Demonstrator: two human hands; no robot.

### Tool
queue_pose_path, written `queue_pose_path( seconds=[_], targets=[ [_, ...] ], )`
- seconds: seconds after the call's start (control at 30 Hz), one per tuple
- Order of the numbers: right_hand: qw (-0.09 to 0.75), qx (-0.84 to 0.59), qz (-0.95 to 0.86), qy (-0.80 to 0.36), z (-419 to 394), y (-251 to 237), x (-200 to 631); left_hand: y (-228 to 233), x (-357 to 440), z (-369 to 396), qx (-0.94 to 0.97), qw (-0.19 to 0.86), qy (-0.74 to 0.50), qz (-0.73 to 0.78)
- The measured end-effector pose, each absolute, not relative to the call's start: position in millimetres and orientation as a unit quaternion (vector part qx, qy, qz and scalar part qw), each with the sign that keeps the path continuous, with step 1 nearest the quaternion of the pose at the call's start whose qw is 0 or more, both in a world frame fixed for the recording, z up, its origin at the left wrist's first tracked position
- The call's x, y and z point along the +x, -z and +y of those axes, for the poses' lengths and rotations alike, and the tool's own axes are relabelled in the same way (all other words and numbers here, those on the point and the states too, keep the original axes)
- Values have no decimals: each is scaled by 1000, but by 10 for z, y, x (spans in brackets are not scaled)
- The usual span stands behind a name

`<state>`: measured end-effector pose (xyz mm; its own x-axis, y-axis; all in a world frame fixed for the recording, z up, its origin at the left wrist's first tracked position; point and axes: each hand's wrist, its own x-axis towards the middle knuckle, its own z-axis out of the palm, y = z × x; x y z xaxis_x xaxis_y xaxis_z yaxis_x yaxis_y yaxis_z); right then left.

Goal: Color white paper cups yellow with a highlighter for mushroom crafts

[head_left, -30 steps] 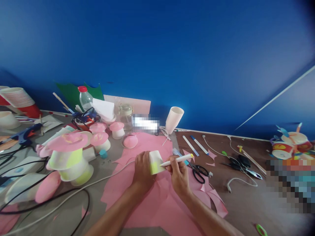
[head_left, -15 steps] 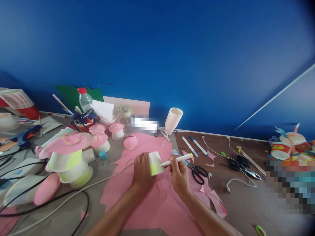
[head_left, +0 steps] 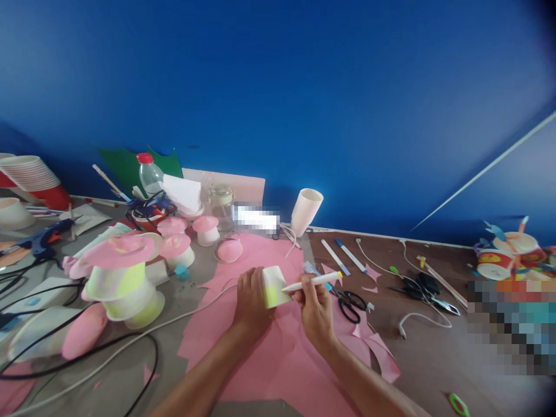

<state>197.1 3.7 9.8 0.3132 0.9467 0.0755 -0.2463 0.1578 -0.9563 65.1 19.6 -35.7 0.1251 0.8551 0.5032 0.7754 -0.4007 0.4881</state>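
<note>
My left hand (head_left: 252, 304) is closed around the left side of a small white paper cup (head_left: 273, 279), whose lower part is coloured yellow-green. Between the fingers of my right hand (head_left: 316, 307) is a white marker pen (head_left: 319, 280) with a yellow end. Its tip meets the cup's right side, at the edge of the coloured patch. Both hands are over a large sheet of pink paper (head_left: 260, 365). Black-handled scissors (head_left: 348, 307) lie just right of my right hand. Part of the cup is hidden behind my left fingers.
Pink-topped paper cups (head_left: 176, 250) and a larger cup model (head_left: 117, 278) stand at the left, among cables. A glue gun (head_left: 41, 240) lies farther left. A tall white cup (head_left: 306, 211) leans by the wall. Two markers (head_left: 335, 258) and pink scraps lie to the right.
The yellow-green patch on the cup looks slightly larger towards the right. The marker tip has shifted up a little on the cup; both hands keep their hold.
</note>
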Motion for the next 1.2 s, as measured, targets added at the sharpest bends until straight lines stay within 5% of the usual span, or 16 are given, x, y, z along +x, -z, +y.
queue_pose_path(
  seconds=[0.37,1.2],
  targets=[
    [697,-455,-376,-407,58,-82,1946,303,646,201,738,86,-387,545],
    [514,-477,-699,-137,-10,339,1850,336,553,229,572,227,-554,560]
  ],
)
